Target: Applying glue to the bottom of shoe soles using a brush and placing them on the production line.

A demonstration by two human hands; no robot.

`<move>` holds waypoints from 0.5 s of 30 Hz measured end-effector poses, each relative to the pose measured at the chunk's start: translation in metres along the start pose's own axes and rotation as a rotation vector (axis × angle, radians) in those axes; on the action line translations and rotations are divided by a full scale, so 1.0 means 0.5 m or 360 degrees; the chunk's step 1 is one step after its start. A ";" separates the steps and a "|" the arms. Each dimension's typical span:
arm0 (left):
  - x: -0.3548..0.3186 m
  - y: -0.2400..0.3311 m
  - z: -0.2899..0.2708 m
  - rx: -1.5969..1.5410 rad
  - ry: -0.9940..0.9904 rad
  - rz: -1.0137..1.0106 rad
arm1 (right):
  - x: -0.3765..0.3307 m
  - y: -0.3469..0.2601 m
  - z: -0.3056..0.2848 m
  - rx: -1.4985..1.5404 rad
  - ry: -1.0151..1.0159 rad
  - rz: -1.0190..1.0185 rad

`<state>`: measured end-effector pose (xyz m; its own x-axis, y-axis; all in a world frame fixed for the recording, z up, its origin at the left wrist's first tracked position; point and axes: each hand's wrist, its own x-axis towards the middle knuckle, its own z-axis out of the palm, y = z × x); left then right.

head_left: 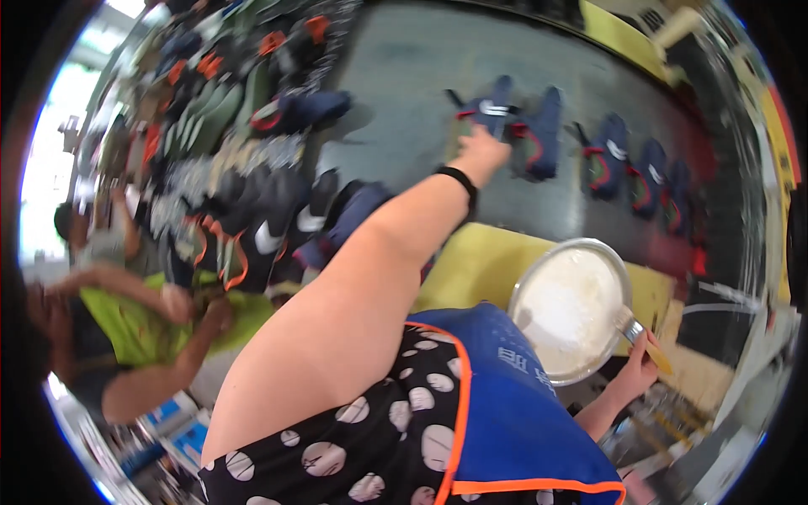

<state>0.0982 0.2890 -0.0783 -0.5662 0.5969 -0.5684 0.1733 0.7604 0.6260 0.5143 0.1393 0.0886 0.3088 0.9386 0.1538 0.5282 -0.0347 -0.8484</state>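
Observation:
My left arm stretches forward across a grey-green conveyor belt [404, 93]. At its end my left hand [484, 156] closes on the near end of a navy shoe upper [495, 108] with a white mark; its fingers are partly hidden and blurred. Just right of it lies another navy upper [545, 139] with red edging. At lower right my right hand [641, 368] is wrapped around a brush [631, 328] with a yellow handle and a metal collar. The brush leans over the rim of a round metal pan [515, 290] of white paste [560, 311]; its bristles are hard to make out.
More navy uppers [608, 156] lie along the belt to the right. Piled dark, green and orange shoe parts [227, 109] crowd the left. A yellow board [480, 257] lies by the pan. Another person's forearm [160, 379] works over yellow-green material [126, 320] at left.

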 end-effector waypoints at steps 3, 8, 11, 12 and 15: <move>-0.154 -0.004 -0.014 -0.0274 -0.0055 0.0324 | 0.009 -0.018 0.015 -0.0040 -0.0129 -0.0104; -0.474 -0.157 -0.171 -0.0171 0.0067 0.1803 | 0.000 -0.052 0.014 0.0195 -0.0216 -0.0254; -0.542 -0.278 -0.266 0.0193 0.0525 0.2250 | -0.018 -0.070 0.010 0.0282 -0.0210 -0.0325; -0.548 -0.325 -0.289 0.0296 0.0549 0.2265 | -0.028 -0.074 0.010 0.0289 -0.0206 -0.0316; -0.580 -0.400 -0.343 0.0723 0.0958 0.1771 | -0.045 -0.068 0.002 0.0303 -0.0180 -0.0300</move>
<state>0.0896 -0.0801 0.0528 -0.1943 0.8332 0.5177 0.9531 0.0355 0.3006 0.4888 0.1195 0.1135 0.1233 0.9550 0.2696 0.4067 0.1992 -0.8916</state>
